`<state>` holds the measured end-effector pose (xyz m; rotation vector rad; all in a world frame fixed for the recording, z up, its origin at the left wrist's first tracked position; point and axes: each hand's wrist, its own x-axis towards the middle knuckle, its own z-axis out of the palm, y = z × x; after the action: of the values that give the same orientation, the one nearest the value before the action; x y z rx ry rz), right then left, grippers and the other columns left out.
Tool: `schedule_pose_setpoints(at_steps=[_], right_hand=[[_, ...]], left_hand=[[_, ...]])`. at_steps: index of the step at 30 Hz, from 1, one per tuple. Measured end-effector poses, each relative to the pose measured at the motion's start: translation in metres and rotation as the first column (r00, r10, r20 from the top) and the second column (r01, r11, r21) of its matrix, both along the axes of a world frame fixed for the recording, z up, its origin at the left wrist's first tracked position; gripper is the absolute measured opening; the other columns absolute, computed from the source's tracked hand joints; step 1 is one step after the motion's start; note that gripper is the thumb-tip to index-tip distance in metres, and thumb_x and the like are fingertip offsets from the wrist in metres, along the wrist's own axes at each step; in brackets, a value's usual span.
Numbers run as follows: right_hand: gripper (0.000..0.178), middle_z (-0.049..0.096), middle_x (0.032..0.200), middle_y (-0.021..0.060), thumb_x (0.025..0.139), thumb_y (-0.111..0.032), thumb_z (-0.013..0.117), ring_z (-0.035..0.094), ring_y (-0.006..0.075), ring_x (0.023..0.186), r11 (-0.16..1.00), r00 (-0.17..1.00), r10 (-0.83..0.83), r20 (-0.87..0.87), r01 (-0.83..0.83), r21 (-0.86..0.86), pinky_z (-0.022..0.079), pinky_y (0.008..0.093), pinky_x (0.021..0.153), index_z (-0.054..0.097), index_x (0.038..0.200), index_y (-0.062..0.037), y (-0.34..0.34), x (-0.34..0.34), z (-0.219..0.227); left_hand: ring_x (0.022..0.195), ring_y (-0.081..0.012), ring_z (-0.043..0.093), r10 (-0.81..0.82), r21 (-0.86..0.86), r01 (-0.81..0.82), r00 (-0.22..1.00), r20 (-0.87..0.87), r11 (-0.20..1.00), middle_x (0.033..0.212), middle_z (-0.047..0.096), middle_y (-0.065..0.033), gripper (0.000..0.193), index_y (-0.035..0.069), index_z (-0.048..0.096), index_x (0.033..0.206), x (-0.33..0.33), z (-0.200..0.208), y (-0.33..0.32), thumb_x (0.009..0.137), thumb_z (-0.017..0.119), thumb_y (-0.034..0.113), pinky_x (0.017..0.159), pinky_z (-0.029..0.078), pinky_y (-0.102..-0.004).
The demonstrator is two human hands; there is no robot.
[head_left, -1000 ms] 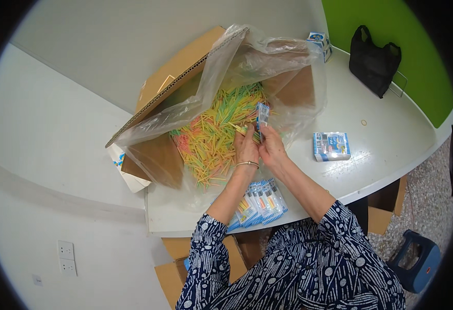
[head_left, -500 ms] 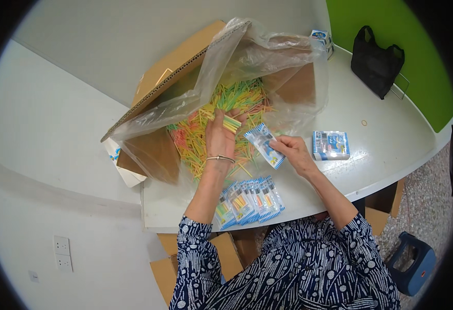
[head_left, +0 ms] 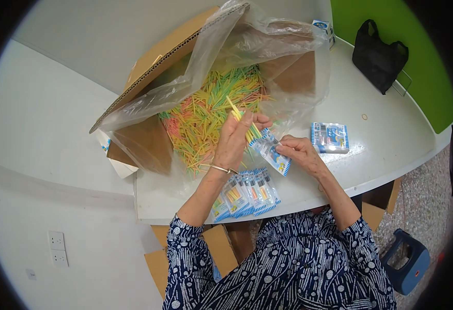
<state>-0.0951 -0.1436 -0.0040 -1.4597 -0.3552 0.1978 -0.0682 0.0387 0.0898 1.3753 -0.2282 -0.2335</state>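
Note:
My left hand (head_left: pixel 235 135), with a bangle at its wrist, is closed round a small bunch of thin yellow and green sticks (head_left: pixel 251 132). Their lower ends meet the top edge of a small blue-and-white packet (head_left: pixel 271 152); whether they are inside it I cannot tell. My right hand (head_left: pixel 301 154) pinches that packet by its right side. Beyond the left hand, a heap of loose yellow, green and pink sticks (head_left: pixel 216 106) fills a cardboard box (head_left: pixel 139 82) lined with clear plastic (head_left: pixel 195 67). Several filled packets (head_left: pixel 247 194) lie overlapping at the table's near edge.
On the white table (head_left: pixel 386 134), a stack of flat packets (head_left: pixel 329 138) lies right of my right hand, with a rubber band (head_left: pixel 364 117) beyond. A black bag (head_left: pixel 379 57) stands far right by the green wall. A blue stool (head_left: pixel 406 263) is on the floor.
My left hand has brought the sticks out of the box, rightwards and nearer, to the packet's top edge. The packet has moved slightly nearer in my right hand.

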Motion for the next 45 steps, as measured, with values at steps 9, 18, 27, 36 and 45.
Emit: schedule_pose_setpoints(at_steps=[9, 18, 27, 36, 45], right_hand=[[0.022, 0.056, 0.078, 0.0050, 0.087, -0.019, 0.061, 0.050, 0.0107, 0.074, 0.997, 0.995, 0.051, 0.085, -0.046, -0.066, 0.039, 0.0239, 0.067, 0.067, 0.088, 0.0018, -0.001, 0.001, -0.005], [0.024, 0.058, 0.083, 0.0040, 0.088, -0.018, 0.060, 0.050, 0.0085, 0.076, 0.999, 1.000, -0.007, 0.002, 0.007, 0.044, 0.040, 0.0222, 0.067, 0.067, 0.096, 0.0035, 0.002, -0.005, -0.002], [0.022, 0.056, 0.082, 0.0031, 0.088, -0.016, 0.059, 0.050, 0.0082, 0.075, 0.997, 0.999, -0.005, 0.054, 0.001, 0.081, 0.039, 0.0218, 0.066, 0.067, 0.097, 0.0027, 0.010, 0.001, -0.015], [0.021, 0.056, 0.086, 0.0029, 0.089, -0.012, 0.058, 0.050, 0.0082, 0.080, 0.994, 0.997, -0.056, 0.046, 0.051, 0.101, 0.039, 0.0214, 0.072, 0.065, 0.098, 0.0051, 0.023, 0.022, -0.021], [0.029, 0.060, 0.086, 0.0035, 0.087, -0.016, 0.061, 0.053, 0.0074, 0.078, 0.990, 0.992, -0.098, 0.074, 0.090, 0.105, 0.041, 0.0218, 0.067, 0.064, 0.107, 0.0035, 0.026, 0.024, -0.012]], left_hand=[[0.094, -0.0178, 0.060, -0.024, 0.123, 0.020, 0.999, 0.036, 0.992, 0.098, 0.061, -0.0122, 0.029, -0.001, 0.049, 0.104, 0.001, -0.012, -0.004, 0.098, 0.044, 0.028, 0.081, 0.050, -0.0301], [0.096, -0.0139, 0.055, 0.035, 0.191, -0.055, 0.994, 0.107, 0.980, 0.105, 0.062, -0.0105, 0.033, 0.001, 0.054, 0.100, -0.011, -0.023, -0.011, 0.098, 0.041, 0.031, 0.086, 0.043, -0.0279], [0.102, -0.0183, 0.055, -0.100, 0.015, 0.101, 0.993, -0.071, 0.995, 0.119, 0.054, -0.0127, 0.033, 0.002, 0.050, 0.110, -0.008, -0.032, -0.003, 0.097, 0.042, 0.032, 0.089, 0.046, -0.0329], [0.104, -0.0180, 0.054, 0.133, 0.073, -0.145, 0.980, 0.146, 0.987, 0.118, 0.052, -0.0116, 0.033, 0.003, 0.046, 0.121, 0.016, -0.032, 0.011, 0.095, 0.051, 0.023, 0.086, 0.046, -0.0300], [0.093, -0.0088, 0.054, -0.101, 0.496, -0.038, 0.962, 0.252, 0.867, 0.104, 0.058, -0.0050, 0.026, 0.001, 0.054, 0.110, 0.026, -0.039, 0.024, 0.086, 0.061, 0.008, 0.076, 0.046, -0.0222]])
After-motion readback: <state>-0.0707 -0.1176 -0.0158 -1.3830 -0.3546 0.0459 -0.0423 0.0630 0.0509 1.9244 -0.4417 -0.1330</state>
